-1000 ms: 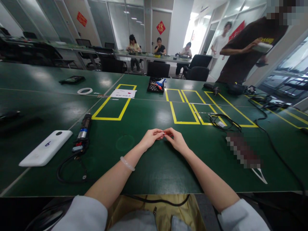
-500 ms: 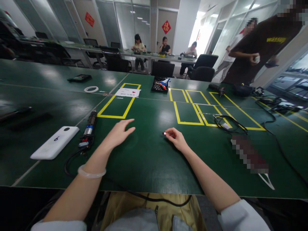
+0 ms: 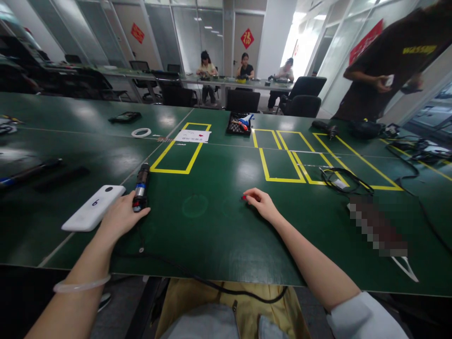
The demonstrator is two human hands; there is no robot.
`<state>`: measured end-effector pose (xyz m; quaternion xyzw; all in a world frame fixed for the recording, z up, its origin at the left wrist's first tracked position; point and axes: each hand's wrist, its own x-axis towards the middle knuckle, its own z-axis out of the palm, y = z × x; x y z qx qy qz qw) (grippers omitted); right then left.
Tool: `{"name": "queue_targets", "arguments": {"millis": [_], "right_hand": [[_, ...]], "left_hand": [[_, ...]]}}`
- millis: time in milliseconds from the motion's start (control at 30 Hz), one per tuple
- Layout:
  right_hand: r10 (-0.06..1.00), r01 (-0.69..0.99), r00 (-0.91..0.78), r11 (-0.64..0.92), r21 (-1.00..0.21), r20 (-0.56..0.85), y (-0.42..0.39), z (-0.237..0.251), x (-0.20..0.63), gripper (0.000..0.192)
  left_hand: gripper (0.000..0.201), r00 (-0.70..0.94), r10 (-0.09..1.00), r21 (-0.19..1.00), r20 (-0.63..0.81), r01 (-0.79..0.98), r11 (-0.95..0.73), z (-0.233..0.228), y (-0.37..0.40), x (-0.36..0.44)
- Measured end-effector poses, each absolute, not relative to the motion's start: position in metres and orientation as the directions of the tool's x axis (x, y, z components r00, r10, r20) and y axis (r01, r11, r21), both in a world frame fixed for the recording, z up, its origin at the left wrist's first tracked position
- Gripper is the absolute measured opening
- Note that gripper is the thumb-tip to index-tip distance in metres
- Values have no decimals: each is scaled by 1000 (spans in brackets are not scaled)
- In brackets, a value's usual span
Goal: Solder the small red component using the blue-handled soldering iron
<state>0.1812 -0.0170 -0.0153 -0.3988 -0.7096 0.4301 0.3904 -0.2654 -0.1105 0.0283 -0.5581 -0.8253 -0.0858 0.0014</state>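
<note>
Two bare hands are out on the green table (image 3: 219, 235) right now. Her left hand (image 3: 120, 217) is lying loosely open, fingers spread, on the near end of a black and silver electric screwdriver (image 3: 140, 187) that lies flat and points away from her, so touching it but not really wrapped around it. A white box (image 3: 93, 208) with a 6 on it sits just beside that, to the left. Right hand (image 3: 260, 203) is well apart, resting on the table with its fingertips pinched on a tiny red part (image 3: 243, 197) at the tabletop. Behind it are yellow tape rectangles (image 3: 282, 160) and a coiled black cable (image 3: 344, 181). Someone in a dark shirt (image 3: 388, 61) stands at the far right corner.
</note>
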Motion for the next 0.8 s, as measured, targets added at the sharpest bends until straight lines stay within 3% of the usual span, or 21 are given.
{"name": "queue_targets", "arguments": {"millis": [333,633,800], "right_hand": [[927,250,-336,258,-933,166,-18,-15,176,28],[920,251,-349,273,-929,176,-21,-15,178,23],[940,313,-279,283,-907,197,-20,-17,183,20]], "left_hand": [[71,-169,982,195,84,969,150,33,-89,-163],[73,119,984,397,133,903,-163,27,-60,-33],[79,194,974,459,116,859,-226,21,-53,10]]}}
